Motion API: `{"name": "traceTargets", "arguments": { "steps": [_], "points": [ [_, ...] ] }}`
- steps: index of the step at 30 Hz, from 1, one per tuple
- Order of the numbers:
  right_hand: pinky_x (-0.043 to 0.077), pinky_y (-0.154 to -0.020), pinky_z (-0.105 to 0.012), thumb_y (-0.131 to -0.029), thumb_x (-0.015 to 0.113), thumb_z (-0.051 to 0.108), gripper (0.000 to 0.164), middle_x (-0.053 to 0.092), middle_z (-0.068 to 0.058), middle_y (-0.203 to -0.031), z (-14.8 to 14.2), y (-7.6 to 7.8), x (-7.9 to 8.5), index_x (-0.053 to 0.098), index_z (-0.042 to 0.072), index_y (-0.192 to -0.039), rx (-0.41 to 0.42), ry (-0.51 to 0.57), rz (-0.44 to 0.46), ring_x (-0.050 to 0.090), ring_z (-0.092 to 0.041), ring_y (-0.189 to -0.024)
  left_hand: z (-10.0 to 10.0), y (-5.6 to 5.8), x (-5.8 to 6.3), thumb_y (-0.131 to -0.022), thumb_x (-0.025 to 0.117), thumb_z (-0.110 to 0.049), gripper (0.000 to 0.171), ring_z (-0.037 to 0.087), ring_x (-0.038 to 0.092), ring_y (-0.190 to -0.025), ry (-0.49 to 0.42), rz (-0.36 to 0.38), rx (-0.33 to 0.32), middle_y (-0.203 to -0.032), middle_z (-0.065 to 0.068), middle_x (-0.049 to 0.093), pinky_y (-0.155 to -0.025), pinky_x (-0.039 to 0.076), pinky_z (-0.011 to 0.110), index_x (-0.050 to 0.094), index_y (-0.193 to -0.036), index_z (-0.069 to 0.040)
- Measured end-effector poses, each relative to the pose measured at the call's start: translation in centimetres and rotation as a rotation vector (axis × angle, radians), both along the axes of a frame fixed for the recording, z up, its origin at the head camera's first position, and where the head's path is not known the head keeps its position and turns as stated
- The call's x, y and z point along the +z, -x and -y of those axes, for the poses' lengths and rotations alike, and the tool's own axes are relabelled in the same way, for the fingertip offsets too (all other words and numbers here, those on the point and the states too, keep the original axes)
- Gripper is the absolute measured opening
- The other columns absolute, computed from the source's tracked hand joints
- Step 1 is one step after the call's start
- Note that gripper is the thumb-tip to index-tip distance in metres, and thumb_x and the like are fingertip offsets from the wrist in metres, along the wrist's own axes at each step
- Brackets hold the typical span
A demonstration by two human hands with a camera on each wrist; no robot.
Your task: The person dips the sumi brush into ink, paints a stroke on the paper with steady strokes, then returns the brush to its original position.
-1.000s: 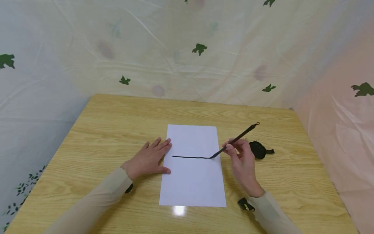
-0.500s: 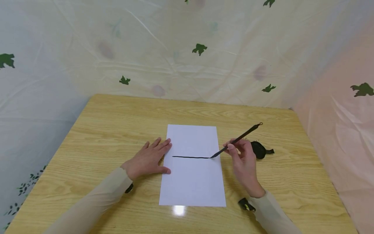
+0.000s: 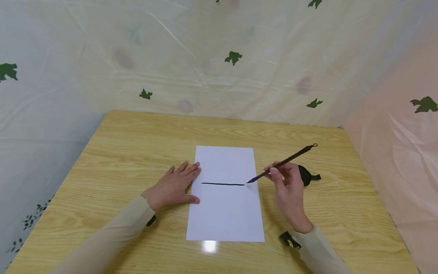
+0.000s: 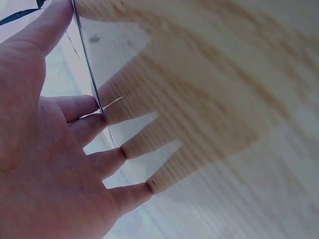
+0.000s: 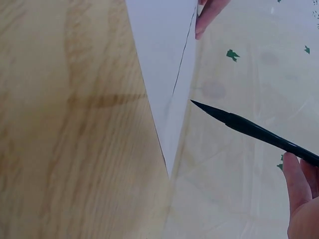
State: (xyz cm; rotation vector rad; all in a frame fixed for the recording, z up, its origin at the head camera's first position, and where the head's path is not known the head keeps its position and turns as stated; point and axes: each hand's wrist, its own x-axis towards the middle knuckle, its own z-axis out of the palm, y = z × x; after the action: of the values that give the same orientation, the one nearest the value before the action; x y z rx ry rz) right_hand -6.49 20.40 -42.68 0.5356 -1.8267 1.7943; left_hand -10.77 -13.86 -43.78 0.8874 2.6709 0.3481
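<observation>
A white sheet of paper (image 3: 226,217) lies on the wooden table, with one black horizontal stroke (image 3: 222,184) across its middle. My left hand (image 3: 174,186) rests flat at the sheet's left edge, fingers spread, fingertips and thumb tip on the paper. In my right hand (image 3: 289,194) a dark writing brush (image 3: 291,158) is pinched between thumb and fingers, slanting up to the right, a small loop at its top end. The right wrist view shows the pointed brush tip (image 5: 202,105) raised off the sheet, near the stroke's right end.
Behind the right hand sits a small round black dish (image 3: 305,176) with a short handle, partly hidden by that hand. A curtain (image 3: 205,64) with green leaf prints hangs behind the table (image 3: 119,152) and along both sides.
The brush tip has lifted from the right end of the stroke. My right hand has moved slightly right, and the brush leans lower. The left hand has not moved.
</observation>
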Motion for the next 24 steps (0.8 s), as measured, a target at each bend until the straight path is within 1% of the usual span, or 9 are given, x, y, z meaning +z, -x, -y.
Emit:
{"name": "traceTargets", "arguments": {
  "steps": [6,13,18,24],
  "points": [
    [0.059,-0.086,-0.029,-0.099,0.048,-0.022,0.019,0.062,-0.014,-0.11,-0.2,-0.18,0.44,0.041,-0.026,-0.116,0.022,0.048,-0.02,0.07,-0.02,-0.1,-0.05,0.02,0.05,-0.091,0.073,-0.058,0.099,0.042,0.014,-0.157,-0.002,0.005,0.004,-0.171,0.009,0.022,-0.117,0.018,0.071,0.03,-0.163,-0.006],
    [0.059,-0.086,-0.03,-0.1,0.048,-0.019,0.02,0.062,-0.014,-0.11,-0.45,-0.41,0.77,0.042,-0.025,-0.119,0.023,0.066,-0.016,0.07,-0.02,-0.1,-0.09,0.05,0.11,-0.091,0.073,-0.058,0.099,0.042,0.014,-0.157,-0.001,0.007,0.004,-0.171,0.009,0.022,-0.117,0.018,0.071,0.03,-0.163,-0.006],
    [0.059,-0.087,-0.031,-0.1,0.046,-0.021,0.02,0.063,-0.016,-0.108,-0.61,-0.48,0.92,0.042,-0.025,-0.119,0.047,0.092,-0.027,0.07,-0.022,-0.101,-0.07,0.14,0.0,-0.091,0.073,-0.059,0.099,0.042,0.013,-0.157,0.001,0.007,0.007,-0.172,0.008,0.021,-0.118,0.017,0.071,0.029,-0.164,-0.007],
    [0.059,-0.087,-0.03,-0.099,0.045,-0.022,0.021,0.063,-0.017,-0.108,-0.86,-0.61,1.04,0.041,-0.026,-0.119,0.039,0.075,-0.046,0.07,-0.023,-0.101,-0.01,0.14,-0.03,-0.091,0.072,-0.059,0.099,0.042,0.013,-0.157,-0.001,0.01,0.008,-0.172,0.008,0.022,-0.118,0.017,0.071,0.03,-0.164,-0.007]
  ]
}}
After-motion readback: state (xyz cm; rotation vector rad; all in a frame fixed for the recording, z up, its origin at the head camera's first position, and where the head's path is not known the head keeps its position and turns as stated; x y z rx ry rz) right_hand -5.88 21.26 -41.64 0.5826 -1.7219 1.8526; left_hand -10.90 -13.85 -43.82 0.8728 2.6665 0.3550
